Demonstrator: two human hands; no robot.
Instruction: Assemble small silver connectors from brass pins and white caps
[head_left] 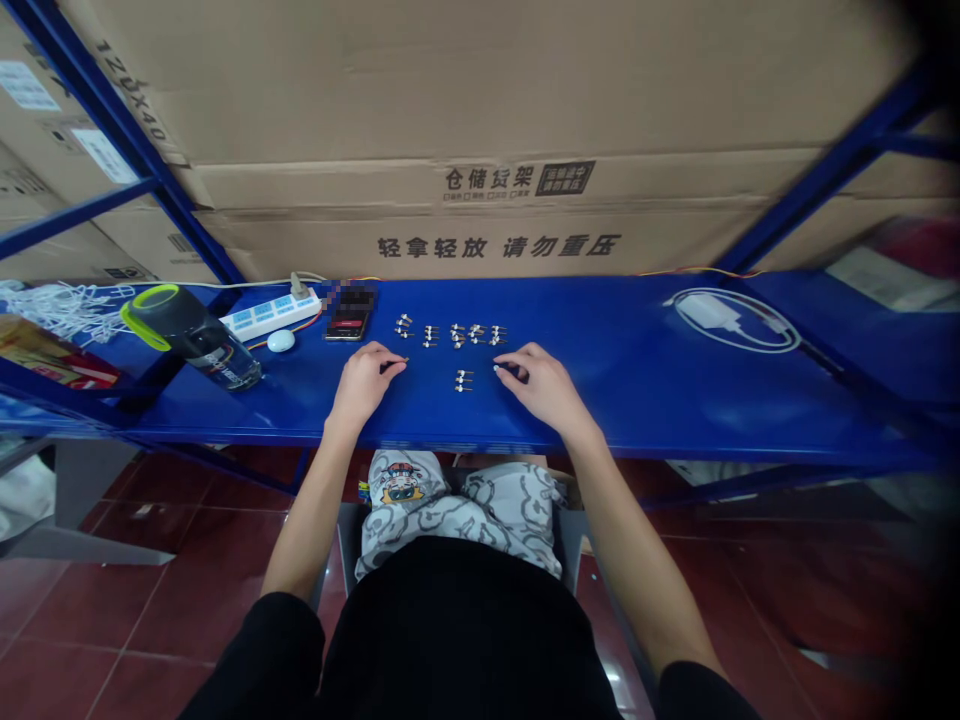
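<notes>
The left hand (365, 385) rests on the blue steel shelf (615, 405) with its fingers curled into a pinch; a tiny dark sliver (406, 360) shows at the fingertips, so the hand looks closed on something, though the sliver is too small to identify; the right hand (541, 388) lies palm down with its fingers curled under, and they hide whatever might be there, so I cannot tell whether it grips anything; small metal parts (457, 335) stand in a loose row of clusters just beyond the hands; a smaller group, the near parts (463, 380), lies between the hands, close to neither; a phone (349, 322), a power strip (270, 315) and a water bottle (191, 338) sit farther along the shelf, past the left hand; the parts look light, and the painted steel looks slick, so a knuckle or wrist dragged across the surface could knock them out of line; a weak pinch could let the sliver slip, and it could be hard to spot against the shelf; anything that rolled over the front edge could drop onto the patterned cloth (450, 510) in the lap or the red tile floor (150, 560); a wide sweep of the left arm could also catch the bottle, which could tip it among the cords.
</notes>
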